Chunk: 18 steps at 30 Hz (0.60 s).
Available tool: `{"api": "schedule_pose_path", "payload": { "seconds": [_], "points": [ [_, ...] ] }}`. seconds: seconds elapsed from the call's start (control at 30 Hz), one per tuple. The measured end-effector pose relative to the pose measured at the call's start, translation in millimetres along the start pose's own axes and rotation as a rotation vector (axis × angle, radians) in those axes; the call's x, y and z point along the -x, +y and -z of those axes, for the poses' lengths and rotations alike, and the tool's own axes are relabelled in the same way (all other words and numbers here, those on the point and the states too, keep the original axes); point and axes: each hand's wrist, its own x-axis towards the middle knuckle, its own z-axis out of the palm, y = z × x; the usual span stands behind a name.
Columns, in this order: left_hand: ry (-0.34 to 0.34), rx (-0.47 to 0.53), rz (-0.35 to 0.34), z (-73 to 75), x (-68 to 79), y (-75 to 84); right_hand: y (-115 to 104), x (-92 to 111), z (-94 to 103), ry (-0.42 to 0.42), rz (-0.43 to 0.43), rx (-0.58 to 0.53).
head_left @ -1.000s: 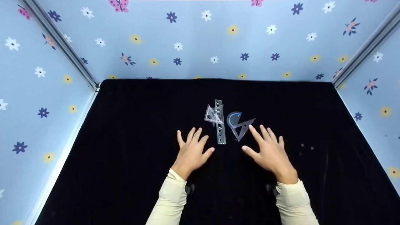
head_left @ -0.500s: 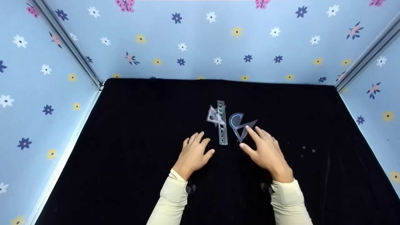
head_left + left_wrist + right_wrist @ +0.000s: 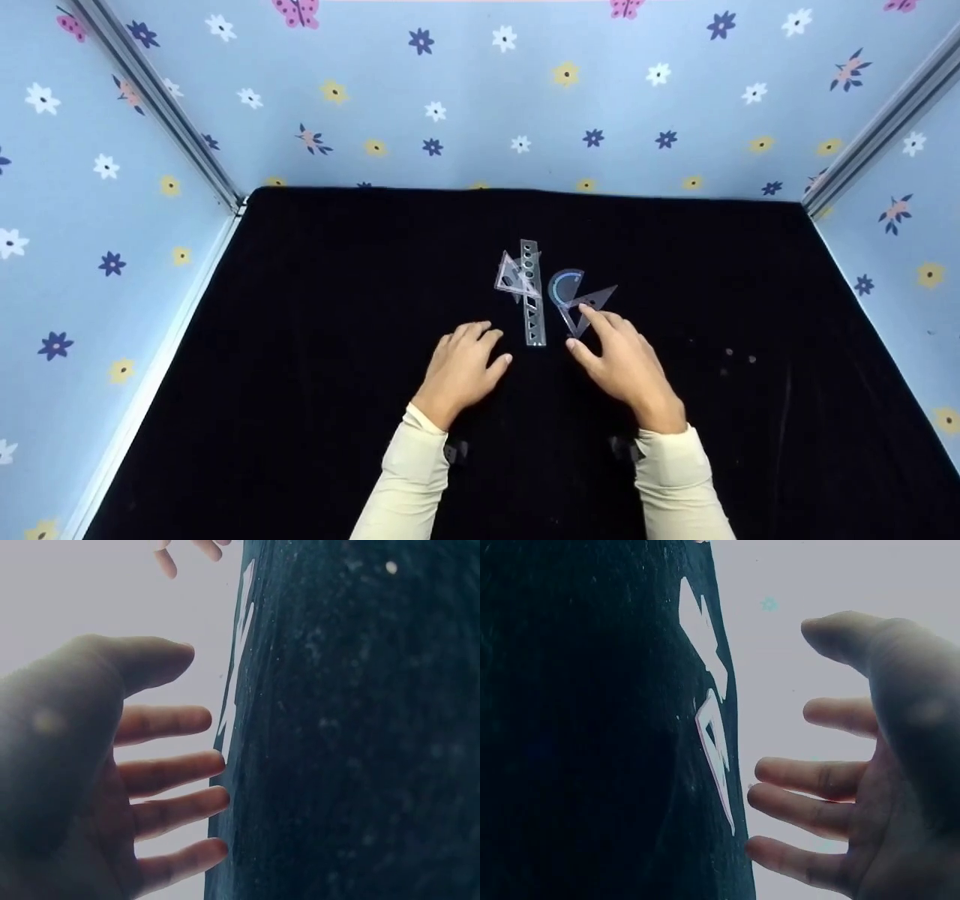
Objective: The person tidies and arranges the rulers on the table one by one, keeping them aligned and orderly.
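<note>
A clear ruler (image 3: 534,326) with cut-out shapes lies lengthwise on the black cloth, overlapping a pair of clear triangular pieces, one a set square (image 3: 510,281). Right of it are a protractor (image 3: 561,282) with a blue arc and another clear set square (image 3: 598,298), their edges meeting. My right hand (image 3: 624,367) is over the near side of that set square (image 3: 723,791), index fingertip overlapping it in the head view; the right wrist view shows the fingers apart from it. Left of the ruler, my left hand (image 3: 459,369) hovers with loosely extended fingers, holding nothing.
Black cloth (image 3: 360,262) covers the table. Blue floral panels (image 3: 480,97) stand at the back and both sides, joined by metal posts (image 3: 165,112). Several tiny specks (image 3: 752,359) lie on the cloth to the right.
My right hand has moved left and slightly nearer to me over the set square. My left hand's fingers have drawn in and bent a little. The drawing tools stay put.
</note>
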Motion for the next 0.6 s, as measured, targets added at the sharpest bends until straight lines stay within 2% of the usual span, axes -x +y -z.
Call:
{"api": "schedule_pose_path", "payload": {
  "seconds": [0.33, 0.6],
  "points": [
    [0.106, 0.016, -0.037, 0.6, -2.4, -1.8, -10, -5, -8.5, 0.042, 0.005, -0.046],
    [0.129, 0.012, -0.051, 0.6, -2.5, -4.8, -16, -9, -19.7, 0.073, -0.035, -0.138]
  ]
}}
